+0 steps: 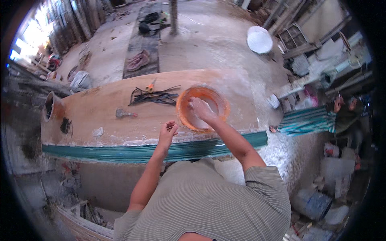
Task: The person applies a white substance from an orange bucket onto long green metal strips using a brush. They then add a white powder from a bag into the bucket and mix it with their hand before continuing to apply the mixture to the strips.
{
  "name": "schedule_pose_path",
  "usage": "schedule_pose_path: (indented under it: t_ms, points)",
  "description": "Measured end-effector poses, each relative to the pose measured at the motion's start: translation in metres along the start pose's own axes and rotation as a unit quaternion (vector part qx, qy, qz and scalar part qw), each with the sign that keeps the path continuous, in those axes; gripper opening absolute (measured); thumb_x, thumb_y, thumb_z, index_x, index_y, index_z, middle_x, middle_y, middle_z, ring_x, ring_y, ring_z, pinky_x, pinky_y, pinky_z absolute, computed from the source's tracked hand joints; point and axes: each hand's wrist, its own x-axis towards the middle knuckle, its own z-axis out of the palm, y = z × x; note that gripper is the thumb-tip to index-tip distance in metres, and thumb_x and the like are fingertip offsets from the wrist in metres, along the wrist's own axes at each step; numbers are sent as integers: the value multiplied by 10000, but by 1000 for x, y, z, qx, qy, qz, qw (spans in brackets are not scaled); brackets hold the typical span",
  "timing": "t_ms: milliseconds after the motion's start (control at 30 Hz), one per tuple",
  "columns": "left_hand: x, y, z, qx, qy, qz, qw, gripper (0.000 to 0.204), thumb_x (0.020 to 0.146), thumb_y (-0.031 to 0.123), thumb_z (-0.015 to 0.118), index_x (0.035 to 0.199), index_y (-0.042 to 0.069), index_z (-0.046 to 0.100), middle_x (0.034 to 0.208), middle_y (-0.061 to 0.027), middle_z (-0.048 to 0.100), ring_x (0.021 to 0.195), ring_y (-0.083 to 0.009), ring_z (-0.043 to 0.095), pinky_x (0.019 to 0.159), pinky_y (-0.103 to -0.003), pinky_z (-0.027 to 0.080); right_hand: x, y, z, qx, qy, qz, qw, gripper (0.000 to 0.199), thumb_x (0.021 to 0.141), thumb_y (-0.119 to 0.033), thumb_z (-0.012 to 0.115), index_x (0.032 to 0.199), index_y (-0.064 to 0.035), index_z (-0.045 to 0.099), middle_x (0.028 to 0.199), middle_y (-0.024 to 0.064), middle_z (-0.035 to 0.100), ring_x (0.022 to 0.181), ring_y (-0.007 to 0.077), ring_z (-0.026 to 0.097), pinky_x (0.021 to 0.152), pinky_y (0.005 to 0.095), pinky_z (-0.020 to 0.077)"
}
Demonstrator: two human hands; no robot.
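Note:
An orange bucket (223,105) stands on the wooden tabletop, its inside smeared white. My right hand (202,109) reaches down into it, over or in whitish material; blur and the white coating hide how the fingers are held. Just outside the bucket's near left side, my left hand (168,131) is closed, thumb against fingers. From that pinch a thin wire-like piece (183,127) runs toward the bucket's near rim; whether it is joined to the bucket I cannot tell. Left of the bucket lie a bundle of black strips (155,97) and an orange-handled tool (151,85).
A small brush-like tool (125,114) and a white lump (97,131) lie on the tabletop (88,108). An orange-brown pot (56,107) stands at its left end. Green edging (120,152) runs along the near side. Another person in striped cloth (307,121) is at the right.

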Motion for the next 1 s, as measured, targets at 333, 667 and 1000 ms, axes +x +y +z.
schedule_pose_path:
  t_ms: [333, 667, 1000]
  points:
    - [48, -27, 17, -7, -14, -38, 999, 297, 1034, 218, 526, 1234, 30, 639, 975, -33, 692, 871, -112, 654, 812, -279, 535, 5, 43, 16, 72, -333, 230, 911, 667, 783, -560, 615, 1269, -105, 661, 1274, 183, 638, 1163, 338, 621, 1023, 416, 461]
    - [49, -28, 16, -59, -12, -74, 995, 285, 1032, 197, 529, 1225, 15, 633, 941, -38, 692, 824, -119, 675, 749, -287, 584, 5, 65, 65, 74, -545, 216, 807, 463, 847, -399, 625, 1123, -37, 709, 1106, 200, 702, 1022, 325, 661, 904, 459, 499]
    - [45, -25, 10, -67, 1, -86, 994, 319, 1010, 210, 571, 1217, -28, 616, 967, -71, 685, 815, -150, 676, 743, -277, 585, 6, 0, 61, 366, -199, 217, 883, 397, 904, -310, 547, 1049, 28, 698, 1070, 204, 702, 943, 317, 653, 860, 471, 495]
